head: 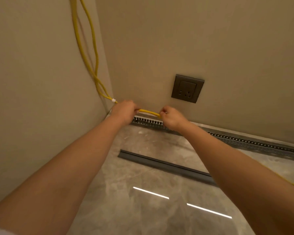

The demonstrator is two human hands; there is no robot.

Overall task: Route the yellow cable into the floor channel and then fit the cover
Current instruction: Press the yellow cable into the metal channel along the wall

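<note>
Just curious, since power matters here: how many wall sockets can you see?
1. The dark wall socket sits low on the far wall, above the floor channel and up-right of the right hand. Others may lie outside the view.

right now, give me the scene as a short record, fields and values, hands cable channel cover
left hand: gripping the yellow cable near the wall corner
right hand: pinching the same cable further right
yellow cable: short span held between the hands, just above the floor channel
floor channel: open, along the wall base
cover: lying loose on the floor, not fitted
wall socket: above the right hand, nothing plugged in
</note>
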